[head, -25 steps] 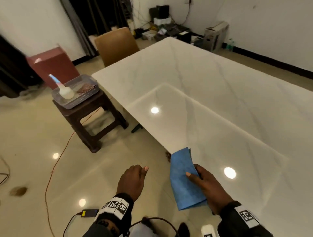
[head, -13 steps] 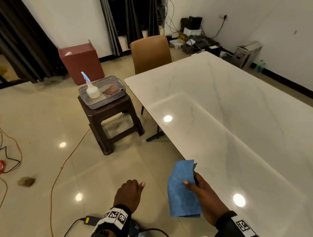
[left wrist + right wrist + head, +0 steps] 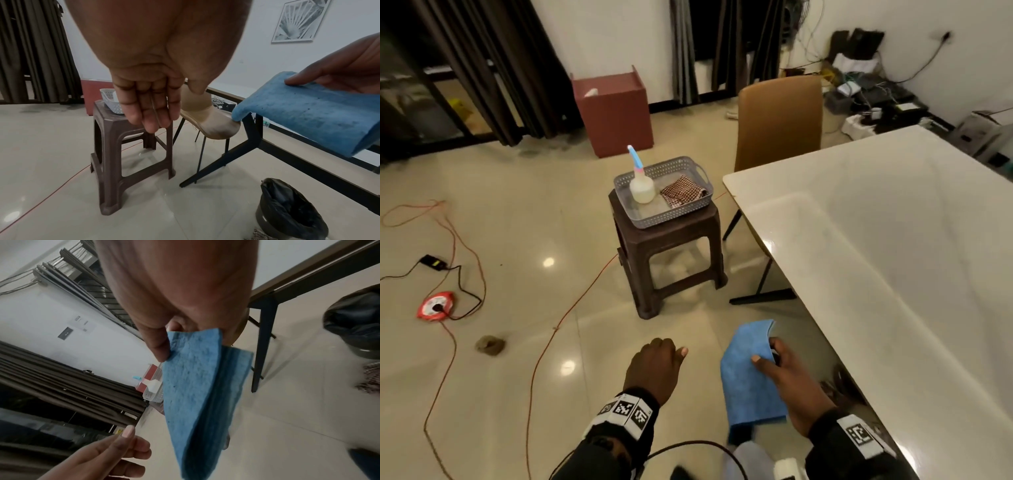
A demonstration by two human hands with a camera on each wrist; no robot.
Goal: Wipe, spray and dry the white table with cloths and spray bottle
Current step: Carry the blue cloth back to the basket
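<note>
From the head view, I am holding the blue cloth [image 3: 751,373] pinched in my right hand [image 3: 789,380], off the edge of the white worktop [image 3: 893,246] and over the floor. My left hand [image 3: 654,368] is hanging empty, fingers loosely curled. I judge the step in hand is fetching the spray bottle [image 3: 641,183]: I should reach with the free left hand, taking the bottle by its neck and keeping it upright. The bottle is standing in the grey basket [image 3: 702,171] on the brown stool [image 3: 671,246], beside a folded checked cloth [image 3: 683,194].

From the left wrist view, my left fingers [image 3: 150,112] are hanging straight and close together, holding nothing. A bin lined with a black bag [image 3: 287,211] is standing under the worktop; I cannot tell its contents.

From the right wrist view, my thumb and fingers are clamping the folded blue cloth at its top edge.
</note>
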